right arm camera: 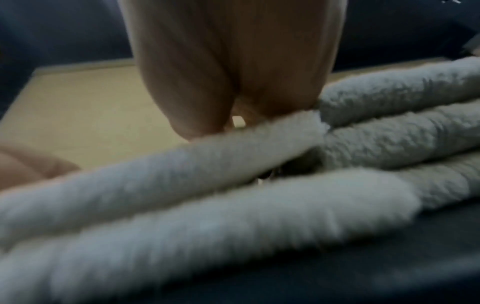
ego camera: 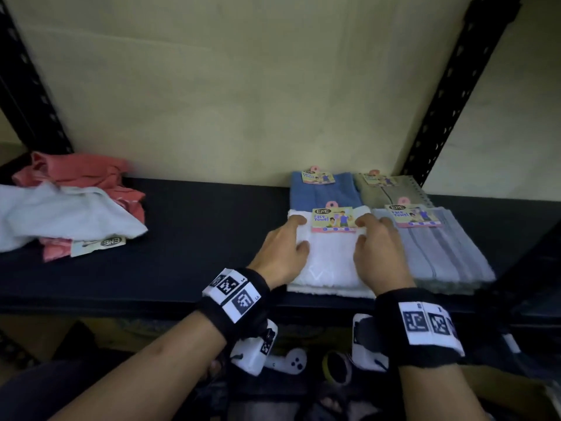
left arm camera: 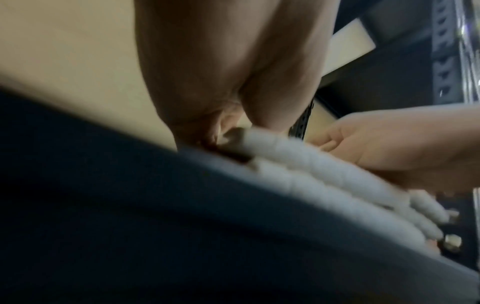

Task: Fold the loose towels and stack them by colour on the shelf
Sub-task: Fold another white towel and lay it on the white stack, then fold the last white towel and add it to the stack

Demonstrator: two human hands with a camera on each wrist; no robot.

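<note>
A folded white towel (ego camera: pixel 331 262) with a paper label (ego camera: pixel 334 218) lies at the front of the dark shelf (ego camera: pixel 197 238). My left hand (ego camera: pixel 291 238) rests on its left edge, index finger and thumb flat on top. On the right part of the towel lies my right hand (ego camera: pixel 368 235), fingers beside the label. The left wrist view shows the left hand (left arm camera: pixel 221 72) touching the stacked white towel (left arm camera: pixel 311 174) at its far edge, the right hand (left arm camera: pixel 402 148) beyond. The right hand (right arm camera: pixel 233 61) sits on the white towel (right arm camera: pixel 207 195) in its own wrist view.
A blue folded towel (ego camera: pixel 321 192) and an olive one (ego camera: pixel 391 185) lie behind; a grey folded stack (ego camera: pixel 449 253) lies right of the white one. Loose pink towels (ego camera: pixel 91 177) and a loose white towel (ego camera: pixel 60 214) are heaped at far left. Black rack posts (ego camera: pixel 455 95) flank the shelf.
</note>
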